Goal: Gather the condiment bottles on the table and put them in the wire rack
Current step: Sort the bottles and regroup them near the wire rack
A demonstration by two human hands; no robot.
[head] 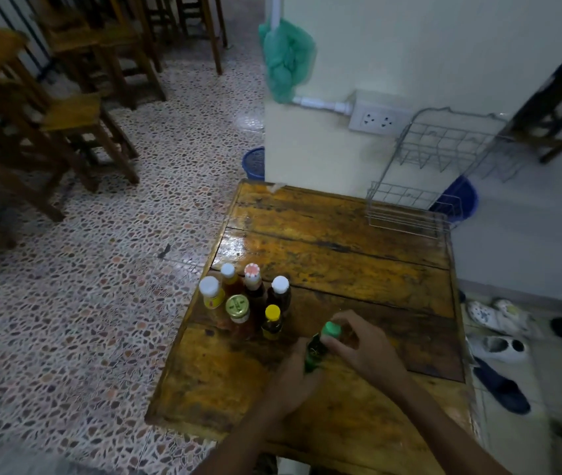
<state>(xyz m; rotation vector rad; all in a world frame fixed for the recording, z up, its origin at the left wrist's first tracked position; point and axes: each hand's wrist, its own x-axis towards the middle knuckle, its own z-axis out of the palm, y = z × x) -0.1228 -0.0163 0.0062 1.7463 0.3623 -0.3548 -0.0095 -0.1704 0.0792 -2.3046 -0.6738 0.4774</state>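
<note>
Both hands on the green bottle (pixel 315 351): left hand (pixel 295 382) grip wraps its body, right hand (pixel 358 344) grip pinches the green cap (pixel 331 329). Bottle tilted just above the desk (pixel 341 255). Six-bottle cluster (pixel 248 303) just left of grip. Wire rack (pixel 410 214) well beyond, desk's far right corner.
</note>
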